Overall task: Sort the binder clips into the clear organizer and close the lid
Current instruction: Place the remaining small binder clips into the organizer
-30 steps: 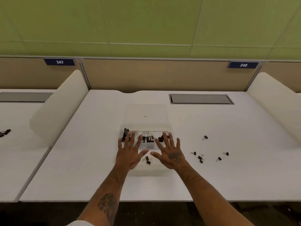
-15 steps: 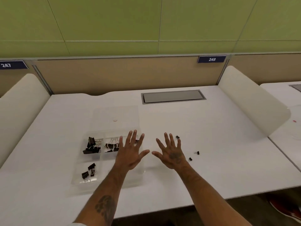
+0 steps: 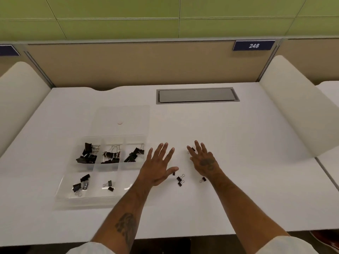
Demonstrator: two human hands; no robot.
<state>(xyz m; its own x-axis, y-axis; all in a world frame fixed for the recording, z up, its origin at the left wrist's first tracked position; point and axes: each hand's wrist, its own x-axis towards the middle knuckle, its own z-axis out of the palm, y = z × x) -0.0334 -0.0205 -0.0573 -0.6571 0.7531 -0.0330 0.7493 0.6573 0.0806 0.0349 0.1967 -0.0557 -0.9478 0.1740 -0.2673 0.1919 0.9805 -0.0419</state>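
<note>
On the desk, left half: the clear organizer (image 3: pixel 102 167) sits near the front edge, five compartments stocked with black binder clips (image 3: pixel 86 154).
Lid: the lid (image 3: pixel 122 120) lies flat and open behind the tray, toward the back edge.
Left to sort: a few loose clips (image 3: pixel 180 181) rest on the desk just right of the organizer, around and between the hands; one more (image 3: pixel 202 179) lies by the right wrist, another by the right fingertips.
Left hand: the left hand (image 3: pixel 157 167) is spread flat, grip fully open, holding nothing.
Right hand: the right hand (image 3: pixel 204 161) is likewise splayed, empty.
Progress: judged well advanced; the last strays and the lid closing remain.
</note>
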